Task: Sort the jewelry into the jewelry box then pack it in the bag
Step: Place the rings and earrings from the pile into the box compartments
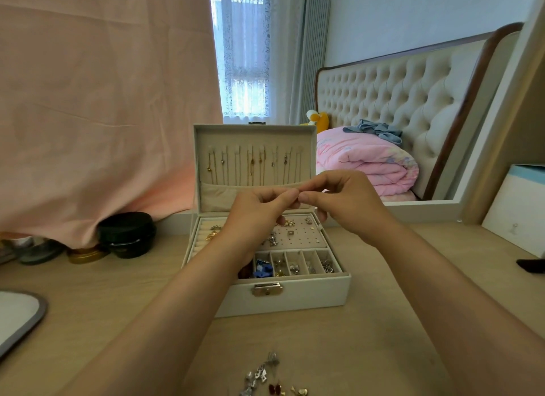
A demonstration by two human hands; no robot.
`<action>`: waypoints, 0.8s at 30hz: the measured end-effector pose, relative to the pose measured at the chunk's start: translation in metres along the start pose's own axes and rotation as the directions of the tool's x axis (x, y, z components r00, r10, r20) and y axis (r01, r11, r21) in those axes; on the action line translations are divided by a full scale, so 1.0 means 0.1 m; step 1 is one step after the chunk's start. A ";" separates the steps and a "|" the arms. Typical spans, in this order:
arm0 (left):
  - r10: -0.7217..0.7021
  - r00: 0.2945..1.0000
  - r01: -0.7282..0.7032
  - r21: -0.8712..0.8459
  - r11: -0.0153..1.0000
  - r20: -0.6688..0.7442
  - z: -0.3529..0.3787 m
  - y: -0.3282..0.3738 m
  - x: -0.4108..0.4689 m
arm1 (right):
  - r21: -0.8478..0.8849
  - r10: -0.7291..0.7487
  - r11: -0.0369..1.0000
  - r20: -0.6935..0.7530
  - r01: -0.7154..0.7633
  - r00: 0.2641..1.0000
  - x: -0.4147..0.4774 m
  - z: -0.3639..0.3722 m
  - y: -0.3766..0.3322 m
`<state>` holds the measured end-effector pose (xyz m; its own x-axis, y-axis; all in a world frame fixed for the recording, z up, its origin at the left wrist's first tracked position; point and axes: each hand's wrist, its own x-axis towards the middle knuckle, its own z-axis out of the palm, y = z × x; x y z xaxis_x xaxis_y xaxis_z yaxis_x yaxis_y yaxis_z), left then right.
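Two grips, left hand (pixel 259 211) and right hand (pixel 349 202), pinched tip to tip, contents indiscernible, over boxy cream jewelry box (pixel 312 297).

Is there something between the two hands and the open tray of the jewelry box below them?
Nothing visible. The fingertips of the left hand and right hand meet above the jewelry box, whose lid stands open.
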<state>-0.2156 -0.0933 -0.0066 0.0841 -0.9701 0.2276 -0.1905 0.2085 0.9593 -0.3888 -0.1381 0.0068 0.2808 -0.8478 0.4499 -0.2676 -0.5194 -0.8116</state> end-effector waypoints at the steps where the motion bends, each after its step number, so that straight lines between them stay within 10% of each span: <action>1: 0.011 1.000 -0.012 0.017 1.000 0.001 0.00 -0.01 0.01 | 0.003 0.002 1.000 -0.004 -0.002 1.000 0.01 0.01 0.02; 10: 0.114 0.973 -0.220 0.675 0.704 0.199 -0.12 -0.12 0.08 | -0.496 0.136 0.865 0.098 -0.070 0.986 0.05 -0.12 0.29; 24: 0.189 0.942 -0.335 0.763 0.553 0.277 -0.11 -0.21 0.09 | -0.680 0.141 0.733 0.201 0.034 0.969 0.01 -0.11 0.21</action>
<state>-0.2003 -0.1053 -0.0225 -0.2277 -0.9088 0.3497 -0.8794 0.3461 0.3268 -0.4044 -0.1511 -0.0056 0.4196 -0.8734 0.2472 -0.8128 -0.4828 -0.3259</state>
